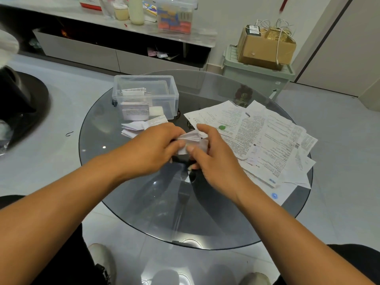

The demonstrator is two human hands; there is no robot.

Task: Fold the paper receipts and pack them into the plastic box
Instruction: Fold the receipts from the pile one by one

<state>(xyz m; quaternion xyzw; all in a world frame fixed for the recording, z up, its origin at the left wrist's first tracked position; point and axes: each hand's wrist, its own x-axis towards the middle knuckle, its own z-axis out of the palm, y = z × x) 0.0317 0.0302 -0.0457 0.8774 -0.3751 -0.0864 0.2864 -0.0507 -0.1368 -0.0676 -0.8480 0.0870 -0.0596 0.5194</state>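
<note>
Over the middle of the round glass table, my left hand and my right hand both pinch one small folded white receipt between fingers and thumbs. A clear plastic box stands open at the far left of the table, with a few folded receipts inside. Just in front of it lie some folded receipts. A spread pile of flat printed receipts covers the right side of the table.
A pale green storage bin with a cardboard box on top stands on the floor behind the table. A low cabinet runs along the back wall. A dark round object sits at the left. My feet show below the glass.
</note>
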